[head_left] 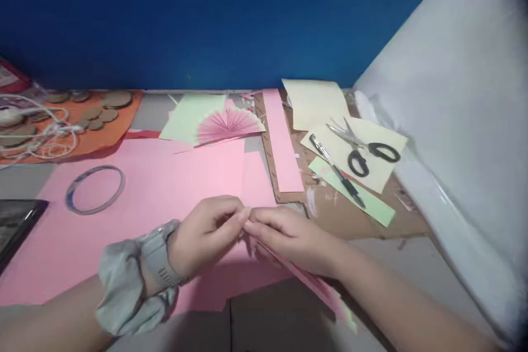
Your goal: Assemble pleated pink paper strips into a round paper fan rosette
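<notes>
My left hand (206, 234) and my right hand (291, 239) meet at the fingertips over a large pink paper sheet (157, 198). Both pinch a narrow folded pink paper strip (317, 286) that runs down and to the right from under my right hand. A grey scrunchie and a watch sit on my left wrist. Farther back lies a pleated pink paper fan (226, 124) on a pale green sheet (190, 115).
A roll of clear tape (95, 189) lies on the pink sheet at left. Scissors (365, 151) and a pen (336, 170) rest on cream paper on cardboard at right. A long pink strip (282, 143) lies beside them. Cardboard discs and white cord sit at far left. A dark tablet edge shows at left.
</notes>
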Demonstrator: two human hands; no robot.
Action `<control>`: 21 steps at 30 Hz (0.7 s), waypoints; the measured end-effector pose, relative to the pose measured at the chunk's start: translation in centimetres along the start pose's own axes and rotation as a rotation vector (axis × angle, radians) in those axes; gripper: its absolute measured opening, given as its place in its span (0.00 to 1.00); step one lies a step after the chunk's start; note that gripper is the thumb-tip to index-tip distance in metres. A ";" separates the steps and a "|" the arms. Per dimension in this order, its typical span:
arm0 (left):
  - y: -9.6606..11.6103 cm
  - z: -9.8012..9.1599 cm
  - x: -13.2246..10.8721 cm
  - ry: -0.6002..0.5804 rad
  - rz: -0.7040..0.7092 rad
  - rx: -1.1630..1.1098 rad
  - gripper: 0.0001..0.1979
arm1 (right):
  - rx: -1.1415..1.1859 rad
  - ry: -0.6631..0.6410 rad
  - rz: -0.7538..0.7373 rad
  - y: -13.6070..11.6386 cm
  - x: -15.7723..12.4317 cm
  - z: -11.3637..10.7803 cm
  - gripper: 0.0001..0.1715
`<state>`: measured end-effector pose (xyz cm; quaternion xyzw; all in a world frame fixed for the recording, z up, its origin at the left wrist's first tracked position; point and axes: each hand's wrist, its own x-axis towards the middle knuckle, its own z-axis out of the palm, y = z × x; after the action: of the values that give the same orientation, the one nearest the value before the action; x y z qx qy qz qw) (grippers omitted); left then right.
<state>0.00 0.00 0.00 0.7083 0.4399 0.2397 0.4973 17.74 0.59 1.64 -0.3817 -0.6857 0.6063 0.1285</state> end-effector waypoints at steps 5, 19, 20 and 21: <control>-0.1 0.2 -0.2 -0.095 -0.027 -0.247 0.17 | 0.015 -0.074 -0.012 -0.1 -0.5 -0.2 0.18; 0.4 0.1 -0.1 0.049 -0.004 -0.195 0.16 | -0.027 -0.012 0.042 -0.2 -0.5 0.0 0.19; 0.5 0.1 -0.2 0.043 -0.016 -0.173 0.16 | -0.029 -0.004 0.036 -0.1 -0.5 0.0 0.18; 0.5 0.1 -0.3 0.048 -0.022 -0.139 0.16 | -0.025 0.001 0.033 -0.1 -0.5 0.0 0.16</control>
<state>0.14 -0.33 0.47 0.6613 0.4416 0.2811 0.5372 18.03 0.28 1.88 -0.3948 -0.6869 0.5994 0.1142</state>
